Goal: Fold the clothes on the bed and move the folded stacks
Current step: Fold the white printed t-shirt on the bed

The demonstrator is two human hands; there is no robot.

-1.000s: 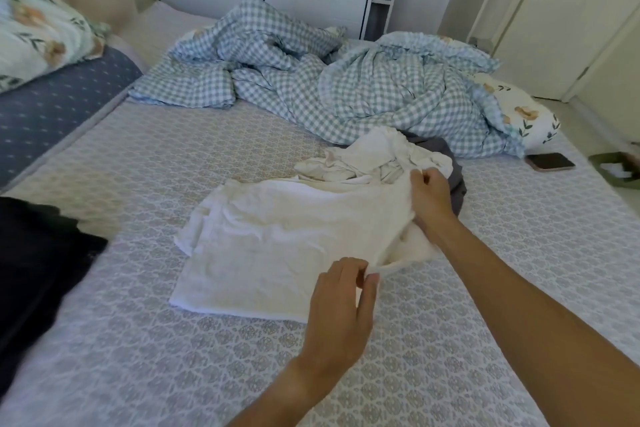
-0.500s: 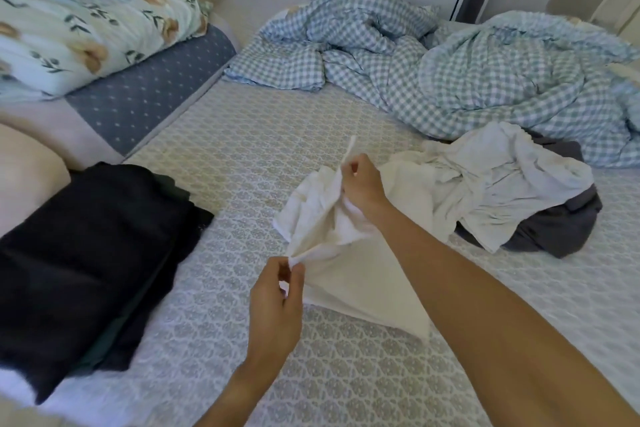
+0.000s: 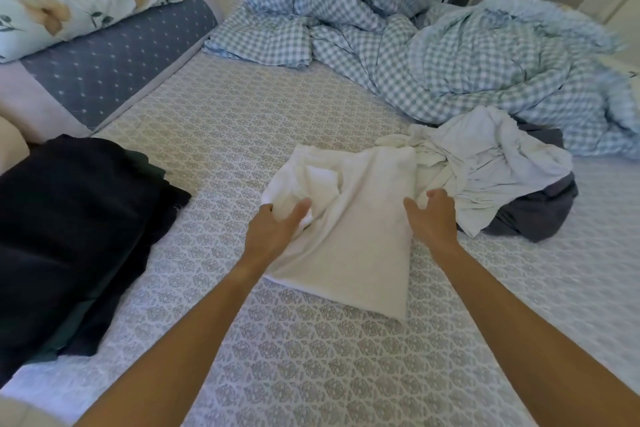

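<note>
**Inspector A:** Left hand (image 3: 273, 229), state?

**Inspector B:** Fingers fairly straight and spread, resting on the left edge of the white garment (image 3: 349, 239) at centre frame. No pinch seen. The fingertips sink into a bunched fold there.

**Inspector A:** Right hand (image 3: 433, 218)?

**Inspector B:** Loosely spread, fingers slightly curved, at the garment's right edge; holding nothing. Whether it touches the cloth, I cannot tell.

**Inspector A:** Garment position?

**Inspector B:** Lying partly folded on the bed (image 3: 311, 374), its upper right edge touching the unfolded white and grey pile (image 3: 502, 177) at right (grey piece underneath).

**Inspector A:** Edges and room?

**Inspector B:** Dark folded stack (image 3: 69, 236) at left, apart from the garment, with a strip of bare mattress between. Checked duvet (image 3: 433, 55) heaped across the upper right. Open patterned mattress in the lower centre and in the upper middle.
</note>
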